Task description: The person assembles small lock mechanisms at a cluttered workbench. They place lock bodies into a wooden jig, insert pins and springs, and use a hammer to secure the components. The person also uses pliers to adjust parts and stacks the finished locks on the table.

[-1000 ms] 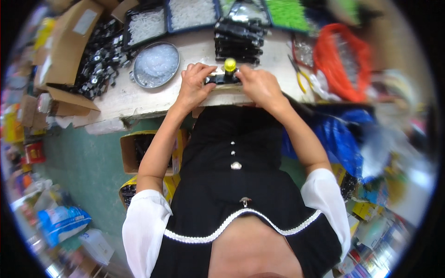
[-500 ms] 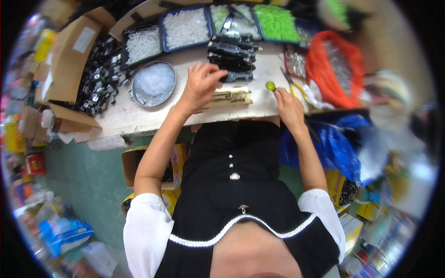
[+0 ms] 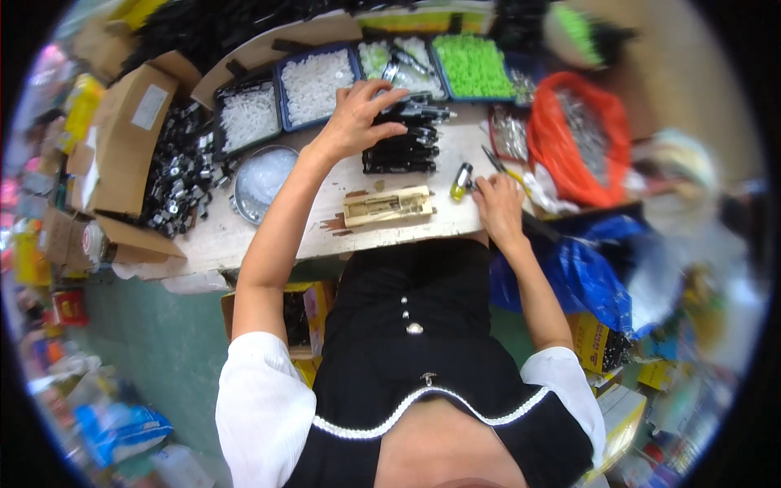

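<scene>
My left hand [image 3: 358, 120] reaches over a stack of long black parts [image 3: 400, 152]. Its thumb and forefinger are spread apart, with black parts showing in the gap. Close to the table's front edge, my right hand [image 3: 500, 203] is closed round the handle of a small mallet. The mallet head [image 3: 462, 181] is dark and silvery with a yellow-green end, and it points toward the middle of the table; most of the handle is hidden. Between the hands, nearer to me, lies a cream-coloured block [image 3: 389, 208] with a slotted recess, beside brown stains on the tabletop.
Trays of white pieces [image 3: 317, 84] and green pieces [image 3: 473, 65] line the back. A round metal bowl [image 3: 236, 203] stands left, beside heaped black-and-silver parts [image 3: 181, 154] and a cardboard box [image 3: 130, 138]. At right are pliers [image 3: 508, 171] and a red bag [image 3: 547, 175] of metal parts.
My left hand has moved away from beside the cream block, forward to the black stack, and its fingers have spread. The mallet head has turned from end-on to side-on in my right hand.
</scene>
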Demonstrator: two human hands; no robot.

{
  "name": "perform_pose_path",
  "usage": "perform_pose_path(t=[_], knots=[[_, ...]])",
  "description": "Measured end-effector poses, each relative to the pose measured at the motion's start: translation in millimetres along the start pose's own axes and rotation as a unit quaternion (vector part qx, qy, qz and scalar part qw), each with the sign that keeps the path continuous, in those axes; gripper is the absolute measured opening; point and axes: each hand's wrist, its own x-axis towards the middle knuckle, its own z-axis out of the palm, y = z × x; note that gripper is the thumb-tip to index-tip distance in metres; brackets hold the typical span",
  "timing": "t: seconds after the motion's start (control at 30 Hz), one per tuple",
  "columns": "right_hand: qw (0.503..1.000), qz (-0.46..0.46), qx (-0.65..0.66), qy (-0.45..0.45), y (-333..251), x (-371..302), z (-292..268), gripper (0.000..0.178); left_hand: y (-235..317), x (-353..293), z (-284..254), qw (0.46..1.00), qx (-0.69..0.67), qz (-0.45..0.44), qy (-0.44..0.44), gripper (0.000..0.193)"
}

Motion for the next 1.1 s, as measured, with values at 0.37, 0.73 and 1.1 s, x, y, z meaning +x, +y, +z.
perform_pose_path(t=[0.37,0.73,1.1], knots=[[0.983,-0.051,0.083,0.154,-1.0,94.2,-27.2,0.015,2.7,-12.8,18.0,0.995,0.091,0.002,0.047,0.053],[0.969,-0.189,0.085,0.136,-61.7,202.5,-32.5,0.014,28.5,-34.4,-10.4,0.983,0.047,-0.099,0.149,0.060],[0.942,-0.265,0.015,0.206,-173.4,308.5,-0.3,0.037,-36.4,-225.4,-79.1,0.858,0.127,-0.414,0.277,0.037]])
